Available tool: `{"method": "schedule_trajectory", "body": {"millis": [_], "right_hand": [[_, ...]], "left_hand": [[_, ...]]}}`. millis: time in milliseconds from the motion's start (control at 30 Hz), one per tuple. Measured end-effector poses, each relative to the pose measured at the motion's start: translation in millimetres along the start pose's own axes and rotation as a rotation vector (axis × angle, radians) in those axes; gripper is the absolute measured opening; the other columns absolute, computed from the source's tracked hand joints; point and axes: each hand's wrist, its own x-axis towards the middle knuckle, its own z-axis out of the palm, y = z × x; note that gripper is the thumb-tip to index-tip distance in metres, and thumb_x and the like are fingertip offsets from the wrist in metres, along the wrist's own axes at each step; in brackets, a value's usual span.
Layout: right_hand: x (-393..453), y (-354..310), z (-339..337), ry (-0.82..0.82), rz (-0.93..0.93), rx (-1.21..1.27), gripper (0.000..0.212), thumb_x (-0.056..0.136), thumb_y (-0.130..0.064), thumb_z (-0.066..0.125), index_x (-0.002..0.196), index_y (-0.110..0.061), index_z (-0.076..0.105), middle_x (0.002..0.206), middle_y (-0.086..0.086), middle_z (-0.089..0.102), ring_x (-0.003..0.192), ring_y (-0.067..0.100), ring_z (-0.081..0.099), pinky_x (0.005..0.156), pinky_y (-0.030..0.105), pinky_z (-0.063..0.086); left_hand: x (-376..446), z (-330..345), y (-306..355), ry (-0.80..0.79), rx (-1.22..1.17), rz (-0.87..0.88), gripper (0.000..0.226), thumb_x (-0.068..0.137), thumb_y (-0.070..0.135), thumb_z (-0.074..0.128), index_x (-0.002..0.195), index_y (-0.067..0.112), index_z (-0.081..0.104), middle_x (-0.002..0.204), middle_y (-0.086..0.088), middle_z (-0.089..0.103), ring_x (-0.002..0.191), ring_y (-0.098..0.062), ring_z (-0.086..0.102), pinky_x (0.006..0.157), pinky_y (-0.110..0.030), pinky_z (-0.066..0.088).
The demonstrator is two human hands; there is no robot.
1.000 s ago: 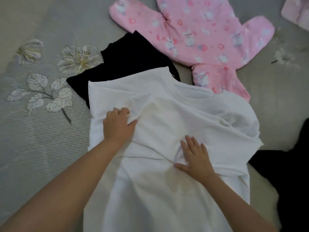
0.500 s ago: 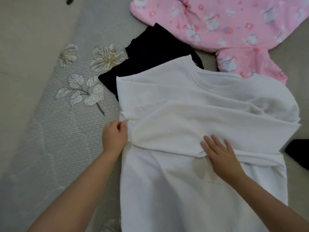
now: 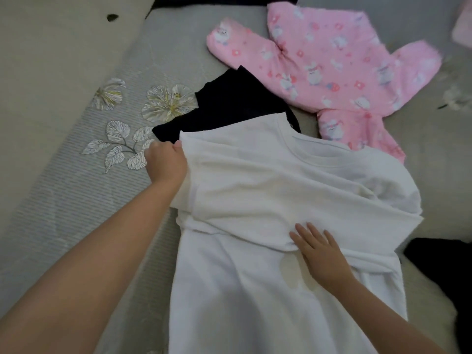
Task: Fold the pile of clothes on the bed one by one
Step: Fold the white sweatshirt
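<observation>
A white T-shirt lies spread on the bed, collar toward the far side, with its sleeves folded across the chest. My left hand grips the shirt's upper left shoulder corner with curled fingers. My right hand lies flat on the middle of the shirt, fingers straight, pressing on the edge of the folded sleeve. A black garment lies partly under the shirt's top edge. A pink printed garment lies spread beyond it.
The bed has a grey striped cover with embroidered flowers on the left. Another dark garment lies at the right edge, and dark fabric shows at the top edge.
My left hand moved from the shirt's left side edge up to the shoulder corner and grips it. My right hand stays pressed flat on the folded sleeve.
</observation>
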Motion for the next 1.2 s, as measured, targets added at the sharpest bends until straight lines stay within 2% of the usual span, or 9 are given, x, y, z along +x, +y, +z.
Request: {"method": "schedule_trajectory", "body": {"millis": [133,267,367,500,600,800,967,1100,1200], "right_hand": [[-7,-8,-3,-0.179,0.01,0.114,0.04,0.06,-0.032,0.08,0.096,-0.015,0.073,0.105,0.007,0.07,0.088,0.023,0.07,0.061,0.034,0.056],[-20,9,-18,-0.245,0.082,0.321,0.067,0.093,-0.051,0.02,0.111,-0.006,0.065,0.117,0.015,0.063,0.1,0.023,0.066,0.075,0.026,0.053],[-37,40,-14,-0.249,0.324,0.516,0.106,0.074,-0.075,-0.009,0.131,-0.005,0.046,0.138,0.011,0.045,0.128,0.021,0.043,0.106,0.021,0.027],[-66,83,-20,-0.463,0.294,0.315,0.047,0.089,-0.039,0.053,0.123,-0.007,0.055,0.12,0.009,0.06,0.111,0.023,0.057,0.094,0.03,0.04],[-102,106,-11,-0.388,0.422,0.24,0.05,0.047,-0.015,0.088,0.093,-0.002,0.07,0.087,0.014,0.07,0.08,0.03,0.069,0.069,0.042,0.054],[-145,124,42,-0.296,0.912,0.638,0.053,0.087,-0.024,0.058,0.135,-0.008,0.04,0.132,0.014,0.049,0.12,0.028,0.047,0.094,0.033,0.035],[-135,107,61,0.226,0.971,0.339,0.033,0.072,-0.026,0.042,0.067,-0.007,0.069,0.061,0.008,0.067,0.056,0.023,0.065,0.069,0.039,0.046],[-133,103,70,0.326,1.126,0.389,0.025,0.07,-0.019,0.045,0.055,-0.011,0.064,0.054,0.003,0.061,0.053,0.021,0.061,0.062,0.029,0.016],[-136,98,74,0.408,1.168,0.484,0.006,0.059,-0.01,0.063,0.054,-0.011,0.066,0.052,0.002,0.058,0.051,0.021,0.059,0.063,0.03,0.017]], "left_hand": [[-9,11,1,-0.051,0.105,-0.071,0.043,0.097,0.026,0.039,0.122,-0.009,0.045,0.13,-0.026,0.042,0.123,-0.039,0.035,0.098,-0.046,0.031],[-48,38,23,-0.063,0.142,0.341,0.045,0.093,0.024,0.045,0.13,-0.002,0.041,0.144,-0.022,0.028,0.135,-0.034,0.021,0.106,-0.044,0.021],[-82,65,52,-0.218,0.192,0.636,0.046,0.095,0.026,0.041,0.134,0.002,0.039,0.149,-0.016,0.024,0.14,-0.027,0.014,0.107,-0.038,0.014],[-118,98,90,-0.359,0.313,0.729,0.051,0.095,0.03,0.037,0.14,0.008,0.027,0.152,-0.01,0.018,0.141,-0.022,0.009,0.109,-0.036,0.014],[-132,116,102,-0.437,0.521,0.664,0.055,0.095,0.033,0.036,0.143,0.013,0.017,0.154,-0.009,0.008,0.142,-0.024,0.004,0.111,-0.04,0.016],[-164,123,133,-0.418,0.675,0.61,0.056,0.093,0.018,0.035,0.144,0.011,0.013,0.154,-0.011,0.006,0.142,-0.027,0.005,0.112,-0.042,0.012],[-205,162,204,-0.391,0.569,0.975,0.048,0.093,0.026,0.04,0.136,0.006,0.032,0.144,-0.013,0.031,0.133,-0.025,0.027,0.103,-0.036,0.025],[-231,203,272,-0.375,0.579,1.129,0.043,0.093,0.035,0.042,0.122,0.005,0.046,0.127,-0.013,0.048,0.118,-0.029,0.041,0.092,-0.036,0.033],[-249,234,312,-0.367,0.65,1.216,0.045,0.092,0.044,0.042,0.113,0.006,0.051,0.115,-0.012,0.055,0.107,-0.029,0.047,0.084,-0.036,0.035]]}}
